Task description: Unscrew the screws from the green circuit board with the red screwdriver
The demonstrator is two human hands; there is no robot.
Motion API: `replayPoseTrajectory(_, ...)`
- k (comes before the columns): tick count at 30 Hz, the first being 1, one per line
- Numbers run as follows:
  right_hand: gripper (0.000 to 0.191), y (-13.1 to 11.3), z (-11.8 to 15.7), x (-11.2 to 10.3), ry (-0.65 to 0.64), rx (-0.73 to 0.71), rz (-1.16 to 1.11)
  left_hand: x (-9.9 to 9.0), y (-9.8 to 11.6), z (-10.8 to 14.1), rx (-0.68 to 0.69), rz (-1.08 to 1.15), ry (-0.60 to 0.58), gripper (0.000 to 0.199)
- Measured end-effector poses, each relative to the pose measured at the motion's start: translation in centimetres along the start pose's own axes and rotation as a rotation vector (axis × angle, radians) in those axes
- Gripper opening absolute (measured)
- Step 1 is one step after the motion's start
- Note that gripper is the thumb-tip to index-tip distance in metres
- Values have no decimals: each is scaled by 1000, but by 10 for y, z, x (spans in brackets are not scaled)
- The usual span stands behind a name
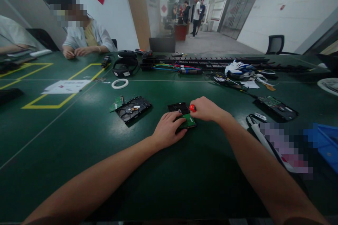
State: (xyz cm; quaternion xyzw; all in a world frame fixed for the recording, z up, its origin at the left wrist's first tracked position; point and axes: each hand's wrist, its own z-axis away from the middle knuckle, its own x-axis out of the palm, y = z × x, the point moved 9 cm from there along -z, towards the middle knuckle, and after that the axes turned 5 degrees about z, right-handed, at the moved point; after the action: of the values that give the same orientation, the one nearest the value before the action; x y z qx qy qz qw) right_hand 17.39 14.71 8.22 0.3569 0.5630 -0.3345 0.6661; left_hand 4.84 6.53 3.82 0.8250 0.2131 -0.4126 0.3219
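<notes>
"Holding it down with your left hand, are you?"

"Yes, my left hand (169, 129) lies open, fingers spread over the green board (189, 122), which is on the desk (148, 186) right in front of me. A black case (175, 106) sits just behind it; my fingers hide whether the two are joined."

"And the right?"

"My right hand (206, 109) is closed around a red tool (193, 108), probably a screwdriver, by the board's far edge. I can't tell where its tip rests."

"How do you do this well?"

"If it's a screw I'm on, I should keep the tool square to it, lean in before turning, and turn slowly so the tip doesn't slip and scratch the board. My left fingers should press evenly, clear of the tip, so nothing spins."

"And loose screws?"

"Best kept in one spot, well apart from the open drive (133, 109) on my left."
</notes>
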Motion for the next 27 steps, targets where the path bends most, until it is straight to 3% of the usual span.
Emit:
replayPoseTrajectory(9,22,11,-2,8,7,-45,-79,0,1,-1,4,-6,-16,40)
replayPoseTrajectory(27,22,-4,-1,10,-8,3,32,0,0,-1,5,-11,-8,38)
